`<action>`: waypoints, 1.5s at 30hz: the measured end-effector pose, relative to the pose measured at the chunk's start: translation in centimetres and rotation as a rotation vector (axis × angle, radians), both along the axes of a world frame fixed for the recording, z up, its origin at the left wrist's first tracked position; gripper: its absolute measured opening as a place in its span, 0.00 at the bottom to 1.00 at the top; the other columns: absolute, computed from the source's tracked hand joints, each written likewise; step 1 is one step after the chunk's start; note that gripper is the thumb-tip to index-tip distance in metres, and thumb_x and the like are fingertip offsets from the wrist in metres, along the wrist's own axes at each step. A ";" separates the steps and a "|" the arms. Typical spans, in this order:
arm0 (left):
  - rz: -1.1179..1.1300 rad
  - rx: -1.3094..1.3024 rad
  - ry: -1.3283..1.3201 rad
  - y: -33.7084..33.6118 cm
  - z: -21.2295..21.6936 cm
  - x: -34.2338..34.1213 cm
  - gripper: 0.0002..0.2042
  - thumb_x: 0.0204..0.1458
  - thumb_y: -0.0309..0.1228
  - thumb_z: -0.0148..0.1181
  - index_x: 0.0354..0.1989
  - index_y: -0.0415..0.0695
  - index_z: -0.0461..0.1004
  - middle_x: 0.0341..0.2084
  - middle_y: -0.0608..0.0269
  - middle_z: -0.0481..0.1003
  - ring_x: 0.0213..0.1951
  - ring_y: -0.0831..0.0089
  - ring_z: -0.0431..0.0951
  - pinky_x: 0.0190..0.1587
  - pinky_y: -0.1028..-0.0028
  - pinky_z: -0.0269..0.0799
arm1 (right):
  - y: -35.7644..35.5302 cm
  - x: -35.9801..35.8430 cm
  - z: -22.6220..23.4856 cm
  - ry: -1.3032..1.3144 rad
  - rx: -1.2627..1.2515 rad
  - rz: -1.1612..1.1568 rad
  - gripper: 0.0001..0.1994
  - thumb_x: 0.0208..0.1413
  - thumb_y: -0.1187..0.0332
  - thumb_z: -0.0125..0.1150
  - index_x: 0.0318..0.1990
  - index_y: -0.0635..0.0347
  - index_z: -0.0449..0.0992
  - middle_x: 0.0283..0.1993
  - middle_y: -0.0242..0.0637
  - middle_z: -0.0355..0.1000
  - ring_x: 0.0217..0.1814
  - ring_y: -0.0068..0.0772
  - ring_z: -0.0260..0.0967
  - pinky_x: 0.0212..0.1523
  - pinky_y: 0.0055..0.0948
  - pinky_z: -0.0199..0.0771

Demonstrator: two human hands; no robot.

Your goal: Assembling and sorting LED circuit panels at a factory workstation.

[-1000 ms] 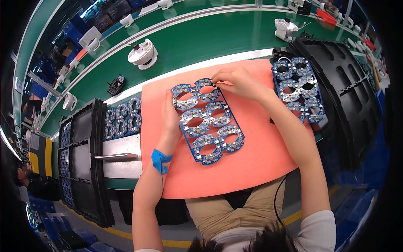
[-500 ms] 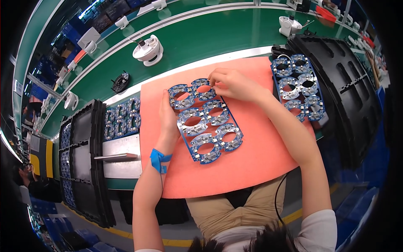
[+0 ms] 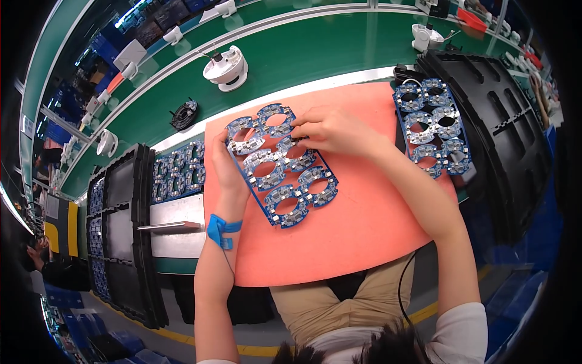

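Note:
A blue panel of several joined ring-shaped circuit boards (image 3: 279,160) is held tilted over the orange mat (image 3: 357,236). My left hand (image 3: 227,173) grips its left edge near the far corner, with some fingers hidden behind the panel. A blue wrist strap (image 3: 223,231) with a thin cord is around my left wrist. My right hand (image 3: 339,131) has its bent fingers closed at the panel's right edge, beside the far rings; the fingertips are partly hidden.
To the right, a similar panel (image 3: 431,128) lies beside black trays (image 3: 494,115). More boards (image 3: 177,171) and a metal plate (image 3: 179,242) are at the left, next to another black tray (image 3: 142,236). White rounded housings (image 3: 225,71) and a black ring part (image 3: 184,115) sit on the green belt (image 3: 291,54).
The panel has shifted left and slightly away from me with my left hand. My right fingers have moved lower along its right edge. Housings and the black part on the belt have moved right.

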State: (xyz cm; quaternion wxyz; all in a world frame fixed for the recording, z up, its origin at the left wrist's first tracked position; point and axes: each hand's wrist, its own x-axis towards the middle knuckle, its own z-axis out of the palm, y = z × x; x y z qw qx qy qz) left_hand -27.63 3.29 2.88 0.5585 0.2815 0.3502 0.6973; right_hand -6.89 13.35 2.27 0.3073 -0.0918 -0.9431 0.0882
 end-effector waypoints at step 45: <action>-0.241 0.123 -0.249 0.5 -1.1 1.5 0.28 0.61 0.50 0.28 0.53 0.39 0.65 0.43 0.52 0.73 0.42 0.64 0.78 0.41 0.67 0.80 | -3.7 -5.2 -0.8 0.244 0.008 -0.105 0.07 0.48 0.68 0.63 0.35 0.58 0.75 0.38 0.32 0.75 0.40 0.34 0.73 0.43 0.31 0.72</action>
